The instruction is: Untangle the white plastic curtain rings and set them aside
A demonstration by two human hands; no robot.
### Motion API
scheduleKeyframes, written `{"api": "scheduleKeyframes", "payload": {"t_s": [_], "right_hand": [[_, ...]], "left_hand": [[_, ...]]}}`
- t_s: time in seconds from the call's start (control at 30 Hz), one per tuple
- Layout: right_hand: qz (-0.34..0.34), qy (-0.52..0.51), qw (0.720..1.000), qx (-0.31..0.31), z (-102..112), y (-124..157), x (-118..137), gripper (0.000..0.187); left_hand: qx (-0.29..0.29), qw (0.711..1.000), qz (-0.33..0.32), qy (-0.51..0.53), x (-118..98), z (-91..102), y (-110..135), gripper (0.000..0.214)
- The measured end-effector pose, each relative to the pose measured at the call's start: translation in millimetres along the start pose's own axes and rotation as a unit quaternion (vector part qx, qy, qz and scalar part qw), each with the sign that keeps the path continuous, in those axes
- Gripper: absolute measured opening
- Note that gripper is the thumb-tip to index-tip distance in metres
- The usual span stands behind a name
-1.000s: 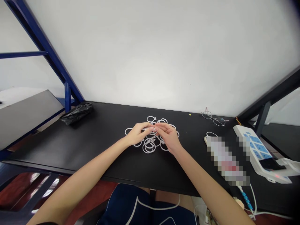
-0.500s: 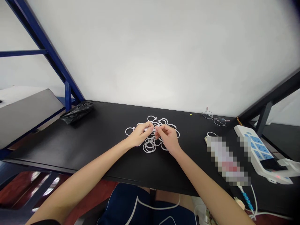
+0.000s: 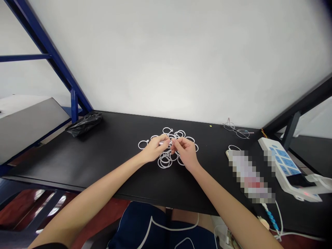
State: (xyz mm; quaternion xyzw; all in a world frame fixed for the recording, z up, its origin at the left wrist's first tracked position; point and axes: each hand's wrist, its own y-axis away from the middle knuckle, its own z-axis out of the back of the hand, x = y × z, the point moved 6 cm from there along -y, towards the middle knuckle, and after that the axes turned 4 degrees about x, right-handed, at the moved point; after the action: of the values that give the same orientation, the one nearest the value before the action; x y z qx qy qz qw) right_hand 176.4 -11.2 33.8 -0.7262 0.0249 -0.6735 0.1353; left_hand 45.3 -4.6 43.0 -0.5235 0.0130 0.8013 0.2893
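Several white plastic rings [image 3: 166,162] lie in a loose pile on the black table [image 3: 116,162]. My left hand [image 3: 153,150] and my right hand [image 3: 186,152] meet above the pile. Both hands pinch a white ring [image 3: 170,141] between their fingertips, held just over the heap. One single ring [image 3: 142,145] lies apart at the left of the pile, beside my left hand.
A crumpled black bag [image 3: 84,125] sits at the back left. Wire-framed glasses [image 3: 238,131] lie at the back right. A white and blue power strip [image 3: 286,168] and a blurred-out object [image 3: 249,174] are at the right. Blue steel frame bars [image 3: 49,55] rise at the left.
Both hands have curled their fingers in tighter on the ring and dropped slightly toward the pile. The rest of the table is unchanged.
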Motion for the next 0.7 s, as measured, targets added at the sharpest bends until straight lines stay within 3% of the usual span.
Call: {"api": "scheduleKeyframes", "payload": {"t_s": [0.17,0.33,0.4,0.53,0.63,0.7], "right_hand": [[-0.005,-0.029,1.0,-0.012,3.2,-3.4,-4.0,0.033],[-0.011,-0.044,0.997,-0.056,14.4,-4.0,-2.5,0.036],[-0.009,-0.046,0.997,-0.063,17.0,-3.9,-1.6,0.036],[-0.01,-0.047,0.996,-0.072,20.3,-4.2,-1.8,0.036],[-0.012,-0.043,0.996,-0.077,22.2,-4.5,-1.4,0.036],[-0.012,-0.038,0.996,-0.079,22.9,-4.5,-0.6,0.036]], "left_hand": [[-0.041,0.998,-0.001,-0.037,6.3,16.0,-4.4,0.037],[-0.182,0.967,-0.023,-0.179,31.2,72.1,-5.7,0.029],[-0.204,0.947,-0.019,-0.249,43.3,90.6,-4.0,0.035],[-0.212,0.889,0.094,-0.395,68.1,113.0,1.6,0.035],[-0.197,0.835,0.2,-0.473,83.4,119.5,7.8,0.036],[-0.182,0.814,0.244,-0.495,92.0,120.5,11.8,0.036]]}}
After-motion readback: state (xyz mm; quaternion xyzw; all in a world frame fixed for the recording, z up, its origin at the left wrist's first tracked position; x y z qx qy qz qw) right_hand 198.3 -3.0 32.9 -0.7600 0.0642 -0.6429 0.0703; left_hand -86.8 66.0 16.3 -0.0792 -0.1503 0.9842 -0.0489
